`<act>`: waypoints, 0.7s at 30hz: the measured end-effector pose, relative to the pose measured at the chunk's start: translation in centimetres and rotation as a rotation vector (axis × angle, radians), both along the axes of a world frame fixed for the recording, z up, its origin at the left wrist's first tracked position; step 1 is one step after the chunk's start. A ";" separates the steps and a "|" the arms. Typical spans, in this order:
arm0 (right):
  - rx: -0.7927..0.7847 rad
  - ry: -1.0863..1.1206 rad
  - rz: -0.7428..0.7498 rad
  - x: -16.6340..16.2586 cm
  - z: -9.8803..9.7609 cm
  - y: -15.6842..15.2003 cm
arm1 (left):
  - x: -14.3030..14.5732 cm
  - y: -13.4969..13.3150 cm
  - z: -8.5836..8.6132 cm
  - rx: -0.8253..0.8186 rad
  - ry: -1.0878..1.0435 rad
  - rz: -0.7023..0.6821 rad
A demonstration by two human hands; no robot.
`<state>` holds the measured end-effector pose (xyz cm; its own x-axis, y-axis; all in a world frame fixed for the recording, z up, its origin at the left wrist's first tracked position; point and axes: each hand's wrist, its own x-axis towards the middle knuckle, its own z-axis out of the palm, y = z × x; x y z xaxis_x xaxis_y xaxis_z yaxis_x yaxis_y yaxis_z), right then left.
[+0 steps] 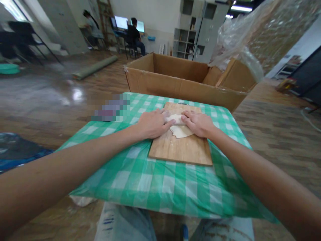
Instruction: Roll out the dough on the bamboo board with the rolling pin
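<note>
A flat, ragged-edged sheet of pale dough (181, 131) lies on a wooden cutting board (180, 152). Across its far part runs a whitish, floury rolling pin (175, 119); whether dough is wrapped around it I cannot tell. My left hand (154, 123) bears down on the pin's left end, with the fingers over it and the thumb pointing inward. On the right end, my right hand (197, 123) presses in the same way, its heel beside the dough's right edge. Both pin ends are hidden under the hands.
A green-and-white checked cloth (145, 180) covers the table. A pixelated flat object (110, 108) lies at its far left corner. Right behind the table stands a large open cardboard box (180, 83). Two people (135, 35) sit at the far wall.
</note>
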<state>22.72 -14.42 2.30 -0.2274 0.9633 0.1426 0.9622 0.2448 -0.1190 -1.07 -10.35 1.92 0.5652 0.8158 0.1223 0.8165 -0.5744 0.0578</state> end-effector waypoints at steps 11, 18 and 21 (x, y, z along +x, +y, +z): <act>0.135 -0.047 0.190 0.8 -1.3 -7.2 | -2.1 -8.0 -0.7 0.169 -0.011 -0.182; 0.150 -0.041 0.242 0.7 -1.0 -11.4 | -3.2 -11.4 -0.6 0.148 -0.015 -0.215; 0.160 -0.049 0.253 0.9 -1.2 -13.1 | -3.7 -12.7 -0.6 0.152 -0.019 -0.234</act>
